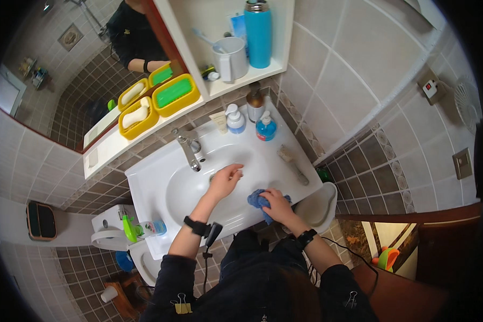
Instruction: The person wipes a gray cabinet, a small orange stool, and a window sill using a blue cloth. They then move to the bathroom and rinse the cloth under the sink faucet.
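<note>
Over the basin of a white ceramic sink point(189, 193), my left hand point(225, 181) hangs with its fingers loosely bent and nothing seen in them. A crumpled blue cloth point(258, 200) is in my right hand point(277, 205), on the sink's front right rim. The chrome faucet point(188, 151) stands behind the basin, up and left of my left hand. A scrub brush point(293, 165) lies on the right part of the sink top. At the back stand a blue pump bottle point(266, 128), a white pump bottle point(235, 120), a tube point(218, 122) and a brown-topped dispenser point(255, 104).
A spray bottle with a green head point(133, 229) lies at the sink's left end. Yellow soap boxes point(139, 120) sit on the shelf below the mirror. The cabinet holds a grey mug point(230, 60) and a blue flask point(259, 36). Black cables run from both wristbands.
</note>
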Tool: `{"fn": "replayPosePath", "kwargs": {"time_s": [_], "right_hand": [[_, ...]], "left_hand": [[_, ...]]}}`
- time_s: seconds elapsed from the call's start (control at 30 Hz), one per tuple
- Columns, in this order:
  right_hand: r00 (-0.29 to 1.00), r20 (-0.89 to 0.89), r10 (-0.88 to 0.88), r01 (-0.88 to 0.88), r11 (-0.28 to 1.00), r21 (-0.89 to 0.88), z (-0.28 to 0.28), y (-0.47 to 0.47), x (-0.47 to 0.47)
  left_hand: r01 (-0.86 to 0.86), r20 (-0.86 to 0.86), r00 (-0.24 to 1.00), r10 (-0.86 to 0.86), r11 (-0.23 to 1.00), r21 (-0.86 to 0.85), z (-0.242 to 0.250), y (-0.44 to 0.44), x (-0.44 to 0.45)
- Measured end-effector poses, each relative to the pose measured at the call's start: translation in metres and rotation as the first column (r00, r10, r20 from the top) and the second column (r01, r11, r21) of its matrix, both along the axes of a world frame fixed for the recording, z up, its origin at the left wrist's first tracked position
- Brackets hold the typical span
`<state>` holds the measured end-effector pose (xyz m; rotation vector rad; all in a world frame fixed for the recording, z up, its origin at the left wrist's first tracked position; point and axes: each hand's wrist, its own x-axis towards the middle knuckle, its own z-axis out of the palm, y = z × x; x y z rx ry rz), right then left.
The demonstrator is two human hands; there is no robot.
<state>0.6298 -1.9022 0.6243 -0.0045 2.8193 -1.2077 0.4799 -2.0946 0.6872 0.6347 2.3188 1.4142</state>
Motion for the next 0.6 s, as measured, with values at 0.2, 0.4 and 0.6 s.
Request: {"fn": "replayPosePath", "kwargs": {"time_s": [0.2,0.4,0.6], "right_hand": [[0.941,-0.006,-0.338,0.335,0.932,0.137,0.006,0.073,0.017],[0.958,0.054,-0.283,0.271,0.949,0.161,-0.015,0.093,0.017],[0.955,0.102,-0.279,0.251,0.942,0.223,-0.024,0.088,0.013]], "left_hand": [[-0.015,-0.190,0.982,-0.007,0.993,-0.114,-0.065,0.130,-0.039],[-0.167,-0.222,0.968,0.119,0.962,-0.217,-0.112,0.193,-0.052],[-0.202,-0.237,0.959,0.158,0.964,-0.175,-0.119,0.194,-0.061]]}}
